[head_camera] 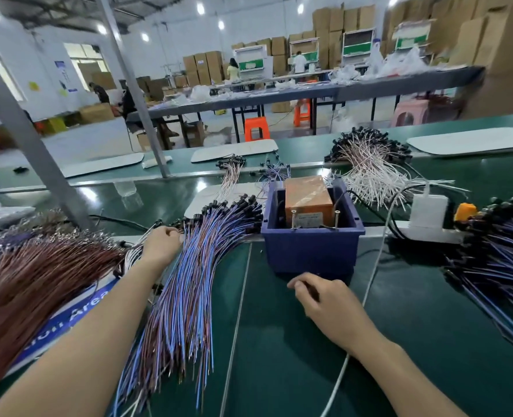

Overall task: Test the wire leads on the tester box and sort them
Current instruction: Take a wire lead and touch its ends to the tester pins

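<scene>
The tester, an orange block [308, 197] with two upright metal pins, sits inside a dark blue bin [309, 251] at the table's middle. A big fan of blue and purple wire leads [189, 284] with black caps lies left of the bin. My left hand [162, 245] reaches into the cap end of that fan, fingers curled among the leads; what it holds is hidden. My right hand [324, 302] rests on the green mat just in front of the bin, fingers loosely curled, holding nothing that I can see.
A brown-red lead pile [38, 281] lies at far left, a white lead pile [372, 173] behind the bin, and dark blue leads [498, 260] at right. A white power strip [426, 224] and white cable [369, 284] lie right of the bin. A grey post [32, 145] rises at left.
</scene>
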`<state>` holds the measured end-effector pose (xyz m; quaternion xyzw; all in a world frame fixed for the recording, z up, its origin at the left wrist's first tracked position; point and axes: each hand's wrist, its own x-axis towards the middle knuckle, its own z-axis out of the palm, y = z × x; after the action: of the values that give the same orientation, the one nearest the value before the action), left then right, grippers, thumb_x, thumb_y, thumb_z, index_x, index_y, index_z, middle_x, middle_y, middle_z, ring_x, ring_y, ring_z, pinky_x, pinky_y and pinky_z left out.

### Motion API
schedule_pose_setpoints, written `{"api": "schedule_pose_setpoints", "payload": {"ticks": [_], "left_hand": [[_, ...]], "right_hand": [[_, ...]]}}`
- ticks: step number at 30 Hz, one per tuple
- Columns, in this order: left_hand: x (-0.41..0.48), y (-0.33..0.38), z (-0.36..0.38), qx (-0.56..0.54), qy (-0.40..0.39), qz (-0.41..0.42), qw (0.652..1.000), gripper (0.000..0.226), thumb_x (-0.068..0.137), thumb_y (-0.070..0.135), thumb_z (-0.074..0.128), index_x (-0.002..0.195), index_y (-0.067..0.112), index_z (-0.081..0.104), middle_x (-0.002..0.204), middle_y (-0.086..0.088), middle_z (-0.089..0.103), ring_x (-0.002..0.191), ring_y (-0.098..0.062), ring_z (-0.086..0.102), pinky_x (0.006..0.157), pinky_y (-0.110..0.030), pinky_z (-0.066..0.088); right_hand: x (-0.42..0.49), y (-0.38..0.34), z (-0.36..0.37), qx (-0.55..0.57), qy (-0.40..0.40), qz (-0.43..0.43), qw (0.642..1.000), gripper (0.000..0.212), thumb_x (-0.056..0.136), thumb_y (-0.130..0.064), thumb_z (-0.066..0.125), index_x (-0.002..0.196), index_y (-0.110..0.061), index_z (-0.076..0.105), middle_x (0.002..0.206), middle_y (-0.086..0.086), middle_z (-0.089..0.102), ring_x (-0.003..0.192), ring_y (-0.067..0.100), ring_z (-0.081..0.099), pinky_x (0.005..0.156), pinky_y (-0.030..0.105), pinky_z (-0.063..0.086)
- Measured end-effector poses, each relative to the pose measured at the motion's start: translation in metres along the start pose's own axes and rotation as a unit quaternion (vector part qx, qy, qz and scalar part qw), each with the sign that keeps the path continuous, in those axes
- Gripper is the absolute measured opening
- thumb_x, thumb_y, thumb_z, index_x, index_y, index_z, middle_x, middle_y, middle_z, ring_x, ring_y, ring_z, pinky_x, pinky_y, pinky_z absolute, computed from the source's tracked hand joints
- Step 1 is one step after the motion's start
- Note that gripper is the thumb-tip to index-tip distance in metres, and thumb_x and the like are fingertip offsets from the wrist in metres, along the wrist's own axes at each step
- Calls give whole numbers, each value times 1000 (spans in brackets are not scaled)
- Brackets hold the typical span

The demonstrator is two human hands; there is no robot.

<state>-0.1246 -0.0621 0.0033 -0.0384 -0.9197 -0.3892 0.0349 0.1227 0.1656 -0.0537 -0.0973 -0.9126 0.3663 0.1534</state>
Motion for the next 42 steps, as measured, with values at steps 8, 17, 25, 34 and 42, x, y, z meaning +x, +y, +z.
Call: {"api": "schedule_pose_setpoints", "payload": {"ticks": [8, 17, 25, 34, 42], "left_hand": [[24, -3, 23, 68, -70, -44, 994, 39, 107, 15, 41, 110, -16, 63, 115, -34, 61, 102, -38, 59, 90, -39, 46], [39, -12, 29, -74, -55, -160, 983, 34, 100, 16, 55, 116, -14, 56, 109, -28, 64, 96, -38, 65, 85, -46, 53], [44, -19, 25, -203, -15, -177, 963, 14, 100, 8, 39, 103, -2, 48, 98, -19, 53, 87, -27, 48, 77, -37, 35], [34, -23, 20, -176, -92, -137, 970, 19, 100, 8, 58, 112, -6, 64, 75, -13, 59, 61, -22, 52, 61, -32, 48], [45, -28, 27, -79, 10, -151, 985, 27, 97, 4, 54, 115, -14, 61, 104, -27, 64, 94, -39, 64, 87, -46, 54]], "right_hand": [[5, 7, -5, 169, 14, 47, 984, 26, 104, -28, 47, 95, -38, 69, 58, -3, 60, 47, 3, 46, 46, 18, 37], [7, 10, -6, 194, 6, 63, 979, 27, 104, -26, 45, 97, -38, 68, 62, 1, 63, 46, 2, 44, 45, 17, 37], [7, 11, -6, 189, 0, 75, 979, 26, 105, -29, 45, 98, -40, 67, 66, 0, 67, 50, 7, 49, 49, 26, 42], [3, 8, -7, 184, 4, 77, 980, 27, 105, -29, 45, 97, -41, 67, 68, 0, 68, 51, 9, 50, 51, 30, 44], [3, 7, -8, 197, 1, 76, 978, 30, 105, -31, 43, 96, -51, 64, 69, -1, 68, 52, 9, 51, 51, 29, 45]]}}
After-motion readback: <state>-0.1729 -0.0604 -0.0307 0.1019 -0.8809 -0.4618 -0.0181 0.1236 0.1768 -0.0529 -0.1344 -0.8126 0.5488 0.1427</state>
